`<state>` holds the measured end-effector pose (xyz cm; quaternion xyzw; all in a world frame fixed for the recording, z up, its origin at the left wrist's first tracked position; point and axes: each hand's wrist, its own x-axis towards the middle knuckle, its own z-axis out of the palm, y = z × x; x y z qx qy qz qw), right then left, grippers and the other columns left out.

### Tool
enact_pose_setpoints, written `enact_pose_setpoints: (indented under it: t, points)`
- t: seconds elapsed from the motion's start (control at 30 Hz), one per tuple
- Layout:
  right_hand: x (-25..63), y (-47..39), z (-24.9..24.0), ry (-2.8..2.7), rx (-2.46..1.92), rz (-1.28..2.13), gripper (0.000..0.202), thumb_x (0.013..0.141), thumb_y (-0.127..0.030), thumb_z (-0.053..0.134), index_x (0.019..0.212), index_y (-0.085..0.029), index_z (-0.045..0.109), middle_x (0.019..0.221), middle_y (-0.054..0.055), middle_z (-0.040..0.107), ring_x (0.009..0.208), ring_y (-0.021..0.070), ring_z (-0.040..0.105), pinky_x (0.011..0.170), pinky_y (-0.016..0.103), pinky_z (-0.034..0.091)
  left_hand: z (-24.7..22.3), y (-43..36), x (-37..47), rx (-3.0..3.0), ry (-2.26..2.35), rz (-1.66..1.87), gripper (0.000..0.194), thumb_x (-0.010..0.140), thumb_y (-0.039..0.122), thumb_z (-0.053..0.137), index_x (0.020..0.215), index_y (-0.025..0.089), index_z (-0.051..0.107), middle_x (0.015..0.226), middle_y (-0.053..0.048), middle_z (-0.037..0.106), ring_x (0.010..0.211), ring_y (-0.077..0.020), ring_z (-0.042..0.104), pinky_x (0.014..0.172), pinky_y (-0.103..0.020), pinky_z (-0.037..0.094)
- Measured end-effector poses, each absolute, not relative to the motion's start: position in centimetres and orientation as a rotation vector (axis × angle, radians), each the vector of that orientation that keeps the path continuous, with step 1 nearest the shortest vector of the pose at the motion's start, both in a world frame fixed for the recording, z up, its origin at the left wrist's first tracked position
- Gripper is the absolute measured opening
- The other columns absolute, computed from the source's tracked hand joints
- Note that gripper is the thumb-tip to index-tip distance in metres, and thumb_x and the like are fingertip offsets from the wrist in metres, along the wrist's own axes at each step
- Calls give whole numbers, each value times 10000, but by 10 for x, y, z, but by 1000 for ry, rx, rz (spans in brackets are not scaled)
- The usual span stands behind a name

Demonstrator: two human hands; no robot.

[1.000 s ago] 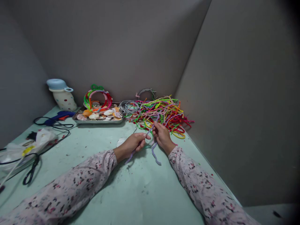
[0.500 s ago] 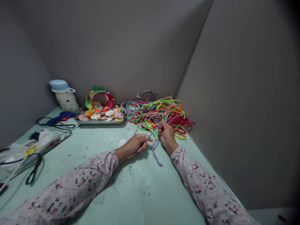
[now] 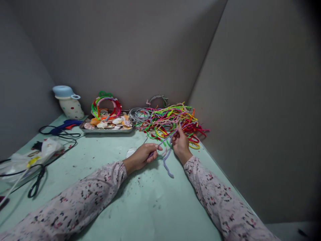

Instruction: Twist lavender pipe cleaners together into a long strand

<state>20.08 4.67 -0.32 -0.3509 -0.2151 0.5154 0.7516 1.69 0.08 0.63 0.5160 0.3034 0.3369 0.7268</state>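
Both hands (image 3: pixel 163 147) angled inward, fingertips pinching a purple strand (image 3: pixel 167 137) stretched slantwise between them.

Fuzzy purple pipe cleaner (image 3: pixel 168 165), matt surface

This looks like a small craft work corner: a pale green tabletop (image 3: pixel 155 204) set against plain grey walls (image 3: pixel 120 50). At its far side lie a heap of bright fuzzy stems (image 3: pixel 173 118), coiled grey wire (image 3: pixel 140 114) and a metal tray (image 3: pixel 107 131) of seashells (image 3: pixel 116 121), with multicoloured hoops (image 3: pixel 96 106) above it. A blue tool (image 3: pixel 60 127), black cords (image 3: pixel 62 134) and a lidded bottle (image 3: pixel 71 105) sit on the left.
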Motion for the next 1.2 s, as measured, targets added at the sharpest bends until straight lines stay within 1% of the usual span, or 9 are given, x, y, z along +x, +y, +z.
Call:
enact_pose_setpoints:
  t: [0.1, 0.27, 0.43, 0.57, 0.67, 0.8, 0.97, 1.13, 1.2]
  points:
    - [195, 44, -3, -560, -725, 1203, 298, 696, -444, 733, 745, -172, 620, 542, -59, 546, 403, 40, 449, 338, 149, 343, 6, 1, 16, 1106, 675, 742, 239, 842, 318, 523, 895, 103, 613, 461, 64, 451, 317, -22, 270, 356, -192, 126]
    - [193, 42, -6, -647, -739, 1166, 238, 681, -369, 758, 698, -165, 637, 528, -57, 528, 420, 42, 454, 342, 140, 346, 8, 0, 15, 1085, 678, 758, 265, 853, 349, 520, 909, 108, 618, 482, 60, 452, 336, -19, 284, 366, -191, 131]
    - [197, 43, -8, -605, -750, 1104, 275, 681, -419, 757, 701, -173, 635, 532, -63, 517, 412, 34, 439, 337, 131, 335, 8, 0, 15, 1071, 679, 741, 301, 856, 382, 516, 921, 108, 621, 481, 53, 455, 339, -24, 286, 369, -201, 129]
    - [199, 45, -9, -589, -768, 1065, 337, 678, -479, 743, 697, -165, 623, 521, -68, 499, 402, 30, 434, 337, 136, 325, 8, 0, 14, 1091, 675, 728, 289, 841, 367, 529, 925, 106, 624, 462, 68, 416, 337, -28, 260, 364, -205, 116]
    - [200, 46, -10, -585, -773, 1051, 352, 678, -495, 735, 702, -166, 612, 516, -74, 491, 398, 30, 432, 341, 141, 322, 9, -1, 16, 1125, 702, 714, 267, 809, 356, 571, 900, 111, 625, 435, 85, 367, 336, -32, 238, 362, -205, 101]
    - [201, 47, -9, -562, -785, 1047, 338, 685, -488, 727, 706, -174, 601, 509, -81, 478, 389, 29, 423, 339, 144, 314, 9, -2, 19, 1136, 730, 698, 235, 782, 353, 602, 844, 127, 618, 423, 94, 343, 341, -32, 230, 359, -199, 104]
    - [202, 46, -5, -559, -762, 1112, 315, 691, -467, 722, 719, -185, 586, 525, -74, 499, 398, 37, 440, 347, 152, 332, 7, 0, 16, 1129, 713, 724, 280, 785, 370, 585, 906, 121, 626, 448, 94, 349, 343, -31, 232, 358, -198, 103]
    - [204, 46, -4, -534, -704, 1152, 290, 710, -446, 688, 701, -198, 539, 534, -78, 501, 409, 45, 455, 364, 161, 358, 5, 3, 13, 1126, 728, 738, 251, 779, 349, 573, 870, 120, 623, 432, 90, 348, 324, -34, 239, 355, -208, 107]
    - [204, 47, -5, -523, -708, 1151, 262, 699, -412, 698, 709, -194, 554, 527, -81, 497, 406, 42, 450, 363, 158, 354, 5, 3, 13, 1137, 730, 724, 236, 775, 338, 572, 854, 121, 623, 430, 87, 351, 323, -34, 241, 355, -209, 103]
